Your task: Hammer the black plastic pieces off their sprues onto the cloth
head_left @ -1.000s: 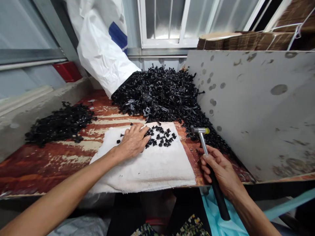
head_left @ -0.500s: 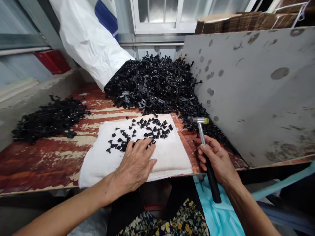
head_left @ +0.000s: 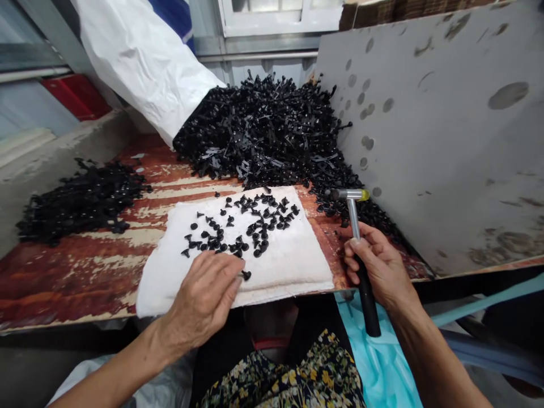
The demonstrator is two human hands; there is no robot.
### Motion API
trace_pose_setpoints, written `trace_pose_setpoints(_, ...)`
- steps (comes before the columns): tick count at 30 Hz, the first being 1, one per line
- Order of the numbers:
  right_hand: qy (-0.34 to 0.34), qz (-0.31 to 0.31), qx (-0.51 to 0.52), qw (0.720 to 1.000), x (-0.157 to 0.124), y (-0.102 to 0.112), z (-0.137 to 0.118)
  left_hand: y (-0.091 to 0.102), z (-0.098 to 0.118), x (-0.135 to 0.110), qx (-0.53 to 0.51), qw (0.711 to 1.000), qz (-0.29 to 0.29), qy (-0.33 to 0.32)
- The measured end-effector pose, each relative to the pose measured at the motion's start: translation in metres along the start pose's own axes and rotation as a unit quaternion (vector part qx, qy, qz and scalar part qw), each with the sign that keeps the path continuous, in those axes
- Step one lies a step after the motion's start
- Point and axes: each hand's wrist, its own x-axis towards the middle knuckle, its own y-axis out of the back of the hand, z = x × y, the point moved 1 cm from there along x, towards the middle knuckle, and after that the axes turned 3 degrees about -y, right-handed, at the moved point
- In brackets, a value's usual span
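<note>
Left hand drew back toward near edge of white towel, fingers narrowly curled just beside lone black plastic fastener, holding nothing I could tell. Other fasteners spread wider across towel. Right hand gripped small hammer, head up.

towel: white | fasteners: black | fabric: floral (yellow on black)
</note>
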Motion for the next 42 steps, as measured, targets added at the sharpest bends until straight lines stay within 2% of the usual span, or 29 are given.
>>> trace_pose_setpoints(4,0.011,0.002,-0.007,1.0,-0.001,0.0,0.001,0.0,-0.015,-0.002,0.018,0.997,0.011,0.069)
trace_pose_setpoints(8,0.022,0.01,-0.022,0.999,-0.001,-0.001,0.001,-0.005,-0.022,0.001,0.026,0.995,0.011,0.1)
trace_pose_setpoints(11,0.02,0.016,-0.018,1.0,-0.002,-0.001,0.001,-0.008,-0.021,0.005,0.042,0.994,0.002,0.102)
trace_pose_setpoints(16,0.026,0.018,-0.021,0.999,-0.003,-0.001,0.002,-0.009,-0.021,0.011,0.043,0.992,-0.045,0.11)
trace_pose_setpoints(25,0.033,0.009,-0.014,0.999,-0.001,0.0,0.004,0.006,-0.02,0.02,0.064,0.987,-0.09,0.118)
trace_pose_setpoints(30,0.038,0.01,-0.024,0.999,-0.002,0.001,0.004,0.002,-0.018,0.025,0.071,0.985,-0.099,0.126)
trace_pose_setpoints(38,0.037,0.007,-0.018,0.999,-0.002,0.0,0.003,0.002,-0.034,0.04,0.013,0.982,-0.132,0.136)
trace_pose_setpoints(42,0.034,0.009,-0.022,0.999,-0.003,-0.001,0.001,0.001,-0.043,0.05,0.024,0.975,-0.148,0.163)
